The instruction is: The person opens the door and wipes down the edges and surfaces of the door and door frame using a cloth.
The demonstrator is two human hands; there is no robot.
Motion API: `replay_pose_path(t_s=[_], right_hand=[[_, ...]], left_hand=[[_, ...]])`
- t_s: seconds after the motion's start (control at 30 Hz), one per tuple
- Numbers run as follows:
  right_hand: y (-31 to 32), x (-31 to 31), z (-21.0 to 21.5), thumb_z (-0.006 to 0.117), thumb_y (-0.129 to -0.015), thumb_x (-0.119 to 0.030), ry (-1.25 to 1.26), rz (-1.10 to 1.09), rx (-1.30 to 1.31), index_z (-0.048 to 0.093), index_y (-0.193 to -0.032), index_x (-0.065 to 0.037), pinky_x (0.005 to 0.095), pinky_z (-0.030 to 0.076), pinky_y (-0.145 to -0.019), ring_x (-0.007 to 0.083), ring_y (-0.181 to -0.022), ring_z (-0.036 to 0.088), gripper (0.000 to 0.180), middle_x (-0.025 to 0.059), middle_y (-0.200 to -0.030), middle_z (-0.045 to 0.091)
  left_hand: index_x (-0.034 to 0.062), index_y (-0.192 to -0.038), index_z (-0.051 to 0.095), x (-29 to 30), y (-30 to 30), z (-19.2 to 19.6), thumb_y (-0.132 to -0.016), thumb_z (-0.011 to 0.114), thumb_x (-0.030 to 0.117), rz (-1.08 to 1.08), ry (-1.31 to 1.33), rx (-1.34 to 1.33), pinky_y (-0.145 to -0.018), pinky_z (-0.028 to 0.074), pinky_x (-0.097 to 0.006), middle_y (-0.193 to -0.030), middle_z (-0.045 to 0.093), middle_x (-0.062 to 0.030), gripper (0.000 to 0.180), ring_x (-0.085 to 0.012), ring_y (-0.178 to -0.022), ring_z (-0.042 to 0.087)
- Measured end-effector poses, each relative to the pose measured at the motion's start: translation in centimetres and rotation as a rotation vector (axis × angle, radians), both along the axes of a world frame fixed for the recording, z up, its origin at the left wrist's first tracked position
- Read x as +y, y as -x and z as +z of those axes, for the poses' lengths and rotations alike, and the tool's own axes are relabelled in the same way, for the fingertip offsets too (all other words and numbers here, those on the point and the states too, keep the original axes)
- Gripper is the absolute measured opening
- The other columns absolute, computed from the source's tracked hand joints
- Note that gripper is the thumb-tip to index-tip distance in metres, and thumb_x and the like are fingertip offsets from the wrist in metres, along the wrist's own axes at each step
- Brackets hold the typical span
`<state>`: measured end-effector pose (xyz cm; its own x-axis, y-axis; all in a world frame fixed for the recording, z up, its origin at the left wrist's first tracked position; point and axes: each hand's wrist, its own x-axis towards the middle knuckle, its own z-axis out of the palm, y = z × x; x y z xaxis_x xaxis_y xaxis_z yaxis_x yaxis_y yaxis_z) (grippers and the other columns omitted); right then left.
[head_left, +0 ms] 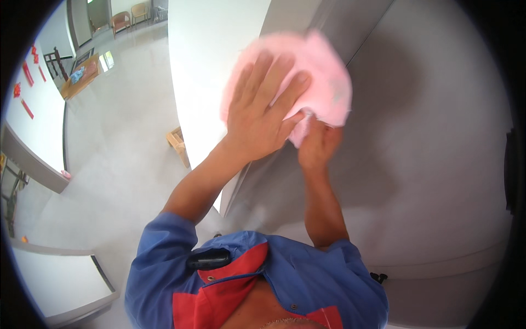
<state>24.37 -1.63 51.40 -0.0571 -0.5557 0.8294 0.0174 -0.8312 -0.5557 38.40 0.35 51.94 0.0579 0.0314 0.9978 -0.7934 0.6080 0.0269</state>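
A pink cloth [323, 77] is pressed against a grey vertical surface [427, 142] just in front of me. My left hand [263, 112] lies flat on the cloth with its fingers spread. My right hand [318, 143] sits just below and to the right of it, gripping the cloth's lower edge; the fingers are partly hidden by the fabric. Both forearms rise from my blue and red shirt at the bottom.
A white wall edge [213, 66] runs beside the grey surface. On the pale floor to the left stands a small wooden box [178, 143]. A wooden table [82, 77] and chairs [121, 21] are far off at upper left. A white ledge [60, 279] is at lower left.
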Motion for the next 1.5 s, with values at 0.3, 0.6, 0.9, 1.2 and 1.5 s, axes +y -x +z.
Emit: replay_pose_path(t_s=[0.3, 0.6, 0.9, 1.2, 1.5], right_hand=[[5.7, -3.7, -11.3, 0.078, -0.080, -0.012, 0.100, -0.689, 0.588, 0.057, -0.126, 0.000, 0.0393, 0.053, -0.086, 0.0288, -0.097, 0.064, 0.051, 0.0178, -0.116, 0.058], [3.3, -4.9, 4.1, 0.069, -0.088, 0.002, 0.030, 0.045, -0.185, 0.042, -0.142, 0.000, 0.0286, 0.050, -0.074, 0.0133, -0.087, 0.059, 0.060, 0.0053, -0.102, 0.061], [0.9, -9.0, 39.6, 0.062, -0.086, -0.002, 0.885, -0.583, -0.037, 0.058, -0.142, -0.013, 0.0442, 0.054, -0.084, 0.0342, -0.098, 0.063, 0.056, 0.0171, -0.119, 0.057], [0.6, -7.6, 38.8, 0.065, -0.082, -0.002, 0.780, -0.732, 0.192, 0.066, -0.116, -0.005, 0.0497, 0.052, -0.085, 0.0407, -0.105, 0.061, 0.034, 0.0202, -0.121, 0.056], [6.4, -9.7, 14.1, 0.064, -0.077, 0.000, 0.343, -0.519, 0.333, 0.064, -0.119, -0.004, 0.0501, 0.056, -0.075, 0.0402, -0.095, 0.065, 0.042, 0.0177, -0.118, 0.052]], left_hand=[[0.0126, -0.128, 0.072, 0.2, 2.5, -12.5, -0.081, 0.070, 0.015, 0.164, -0.122, -0.205, -0.093, 0.046, -0.049, -0.132, 0.065, -0.0070, 0.047, -0.0313, -0.107, 0.061], [0.0135, -0.132, 0.067, 0.2, 4.0, 10.0, -0.086, 0.066, 0.025, 0.456, -0.122, -0.339, -0.120, 0.019, -0.059, -0.153, 0.053, -0.0090, 0.048, -0.0341, -0.145, 0.043], [0.0143, -0.140, 0.061, -0.9, 1.9, 41.4, -0.093, 0.063, 0.031, 0.761, 0.237, -0.313, -0.124, 0.021, -0.060, -0.159, 0.036, -0.0268, 0.050, -0.0471, -0.151, 0.026], [0.0118, -0.142, 0.058, -0.8, 0.9, 40.5, -0.091, 0.063, 0.031, 0.813, 0.188, -0.485, -0.121, 0.025, -0.058, -0.155, 0.044, -0.0227, 0.054, -0.0451, -0.148, 0.033], [0.0083, -0.153, 0.048, -2.2, 5.9, 23.0, -0.097, 0.054, 0.037, 0.884, -0.309, -1.041, -0.125, 0.019, -0.058, -0.161, 0.038, -0.0228, 0.063, -0.0413, -0.152, 0.031]])
